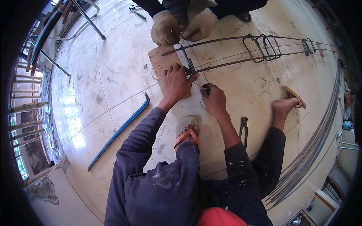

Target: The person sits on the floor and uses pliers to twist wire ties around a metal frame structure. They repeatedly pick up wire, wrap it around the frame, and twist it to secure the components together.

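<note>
My left hand (176, 83) is closed on the corner of a bent steel stirrup (184, 55) at the near end of a rebar frame (226, 64). My right hand (215, 99), just to its right, pinches a thin tie wire (204, 107) that trails below the fingers and runs toward that corner. The exact wire ends are too fine to make out. A reddish brick (160, 62) lies beneath the frame's end and my left hand. Across from me, a person's gloved hands (180, 29) hold the far side of the same stirrup.
Several loose stirrups (267, 48) hang around the long rods. Pincers (244, 130) lie right of my front foot; a blue hooked bar (120, 130) lies to the left. Another pair of pliers (138, 12) is farther off. Long steel rods (315, 147) line the right side; metal-legged furniture (88, 20) stands upper left.
</note>
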The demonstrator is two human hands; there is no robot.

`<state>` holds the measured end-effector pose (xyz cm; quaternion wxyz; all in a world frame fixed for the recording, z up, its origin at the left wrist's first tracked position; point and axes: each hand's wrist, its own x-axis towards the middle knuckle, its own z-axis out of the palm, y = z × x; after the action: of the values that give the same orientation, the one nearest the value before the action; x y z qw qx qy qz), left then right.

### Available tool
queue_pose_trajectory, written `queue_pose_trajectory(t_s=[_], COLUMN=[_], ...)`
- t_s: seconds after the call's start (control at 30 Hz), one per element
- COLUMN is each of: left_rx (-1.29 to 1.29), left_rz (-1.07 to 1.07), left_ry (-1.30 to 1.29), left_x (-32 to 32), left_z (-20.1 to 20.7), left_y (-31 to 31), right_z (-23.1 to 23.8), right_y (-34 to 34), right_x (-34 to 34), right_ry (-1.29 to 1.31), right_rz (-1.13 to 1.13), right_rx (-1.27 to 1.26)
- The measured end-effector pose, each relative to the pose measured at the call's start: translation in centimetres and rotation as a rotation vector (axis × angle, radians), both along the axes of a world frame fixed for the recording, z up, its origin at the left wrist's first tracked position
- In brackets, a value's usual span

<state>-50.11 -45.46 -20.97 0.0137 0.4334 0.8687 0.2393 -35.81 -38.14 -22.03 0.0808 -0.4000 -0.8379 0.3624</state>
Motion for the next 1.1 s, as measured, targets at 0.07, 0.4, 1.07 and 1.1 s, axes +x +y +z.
queue_pose_trajectory(t_s=[0.07, 0.4, 1.07, 1.1], left_rx=[0.014, 0.060, -0.040, -0.058], left_rz=[-0.003, -0.001, -0.001, -0.005], left_ry=[0.008, -0.060, -0.083, -0.086], left_x=[0.0, -0.7, -0.5, -0.6], left_z=[0.2, -0.6, 0.1, 0.1], left_y=[0.0, -0.2, 0.5, 0.1], right_z=[-0.4, -0.9, -5.0, -5.1], right_y=[0.6, 1.7, -2.3, -2.4], right_x=[-0.4, -3.2, -0.5, -0.3], right_ry=[0.210, 0.375, 0.237, 0.184], right_rz=[-0.019, 0.080, 0.106, 0.083], right_rx=[0.028, 0.027, 0.303, 0.307])
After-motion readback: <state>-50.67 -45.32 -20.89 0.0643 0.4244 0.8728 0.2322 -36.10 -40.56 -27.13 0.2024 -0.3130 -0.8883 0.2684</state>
